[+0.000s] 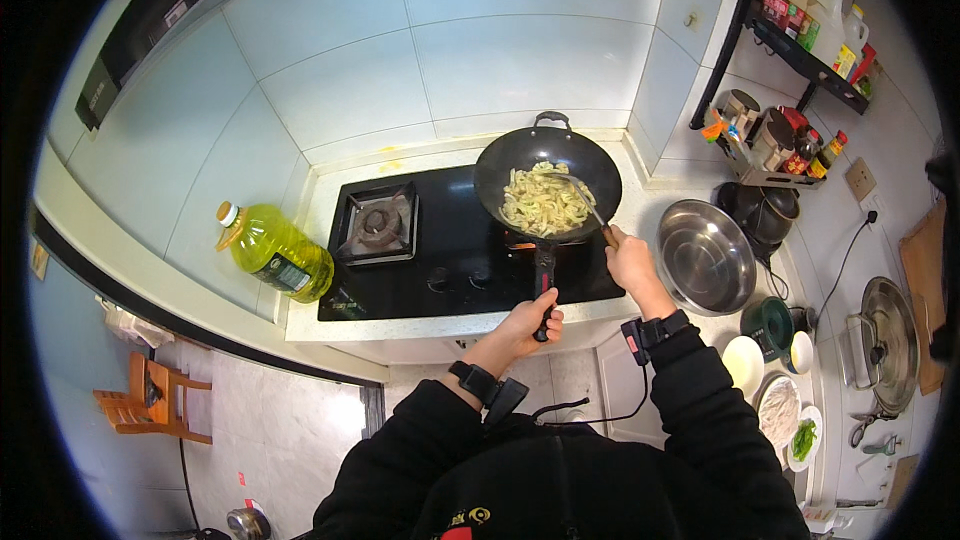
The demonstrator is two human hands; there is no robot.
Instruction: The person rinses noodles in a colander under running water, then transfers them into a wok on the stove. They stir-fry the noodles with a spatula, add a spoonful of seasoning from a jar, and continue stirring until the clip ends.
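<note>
A black wok (491, 157) sits over the right burner of a black glass gas hob (450, 221), where an orange glow shows beneath it. Pale sliced vegetables (544, 202), possibly cauliflower, lie heaped in its bowl. My left hand (525, 324) is wrapped around the wok's long black handle (545, 266). In my right hand (636, 264) is the wooden grip of a metal spatula (586, 196). Its head reaches into the vegetables and is partly covered by them.
Left of the bare burner (377, 222) stands a large oil bottle (281, 251). A steel basin (706, 255) is right of the hob. Farther right are a green pot (766, 328), a plate of flour-like white stuff (780, 411) and chopped greens (803, 440). Seasoning bottles (814, 154) crowd a wall shelf.
</note>
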